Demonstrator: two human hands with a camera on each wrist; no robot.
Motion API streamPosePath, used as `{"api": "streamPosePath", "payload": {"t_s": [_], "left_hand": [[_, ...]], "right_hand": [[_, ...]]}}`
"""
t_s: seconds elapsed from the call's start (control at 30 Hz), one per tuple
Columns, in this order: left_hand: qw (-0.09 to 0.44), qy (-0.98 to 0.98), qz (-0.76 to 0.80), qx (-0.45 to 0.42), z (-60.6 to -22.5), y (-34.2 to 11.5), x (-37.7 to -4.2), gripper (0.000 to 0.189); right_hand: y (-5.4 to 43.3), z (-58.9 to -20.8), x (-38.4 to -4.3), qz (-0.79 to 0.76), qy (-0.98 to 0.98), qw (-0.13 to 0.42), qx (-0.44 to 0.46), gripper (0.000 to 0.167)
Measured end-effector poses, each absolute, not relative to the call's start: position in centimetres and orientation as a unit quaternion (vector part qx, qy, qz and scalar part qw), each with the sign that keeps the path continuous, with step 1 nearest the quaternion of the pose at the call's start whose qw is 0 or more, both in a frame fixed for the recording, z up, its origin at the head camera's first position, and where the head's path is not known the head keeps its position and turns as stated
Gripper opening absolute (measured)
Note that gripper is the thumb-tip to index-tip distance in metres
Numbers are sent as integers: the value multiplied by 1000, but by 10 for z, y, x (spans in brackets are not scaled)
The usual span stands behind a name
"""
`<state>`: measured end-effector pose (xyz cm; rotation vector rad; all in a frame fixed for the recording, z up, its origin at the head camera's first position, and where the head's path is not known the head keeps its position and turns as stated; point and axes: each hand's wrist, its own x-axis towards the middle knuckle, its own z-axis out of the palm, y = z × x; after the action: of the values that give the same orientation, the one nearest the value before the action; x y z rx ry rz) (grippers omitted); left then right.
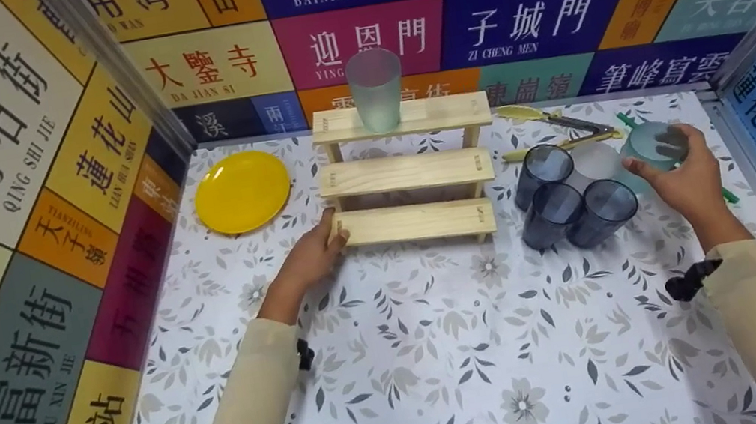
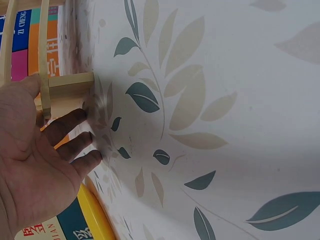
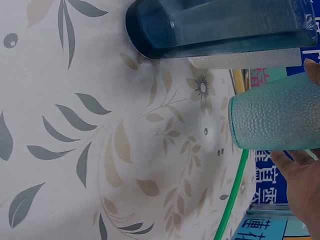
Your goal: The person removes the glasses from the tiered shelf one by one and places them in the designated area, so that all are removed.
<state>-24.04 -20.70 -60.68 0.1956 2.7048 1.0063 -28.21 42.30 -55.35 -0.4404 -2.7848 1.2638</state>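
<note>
My left hand pinches the left end of the lowest step of a three-step wooden rack between thumb and forefinger; its other fingers spread loosely in the left wrist view. On the top step, a pale green frosted cup stands upright. My right hand grips a blue-green textured cup between thumb and fingers. Whether that cup's base touches the table cannot be told. Left of it are three dark blue cups and a whitish frosted cup, partly hidden behind them.
Tongs with yellow tips lie behind the cups. A green stick runs behind the held cup. Left of the rack lies a yellow plate. Printed panels close off the back and sides of the flower-patterned table.
</note>
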Motion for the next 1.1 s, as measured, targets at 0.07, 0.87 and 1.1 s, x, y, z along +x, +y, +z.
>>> {"api": "streamPosePath", "payload": {"t_s": [0.07,0.87,1.1], "left_hand": [[125,928,345,65,-606,-206,-240,75],[141,926,347,54,-604,-206,-239,77],[145,926,345,53,-604,-207,-239,78]], "right_hand": [[424,-557,-281,410,-900,22,-143,115],[428,-576,-287,422,-896,-7,-139,114],[424,-576,-287,428,-894,-4,-131,110]]}}
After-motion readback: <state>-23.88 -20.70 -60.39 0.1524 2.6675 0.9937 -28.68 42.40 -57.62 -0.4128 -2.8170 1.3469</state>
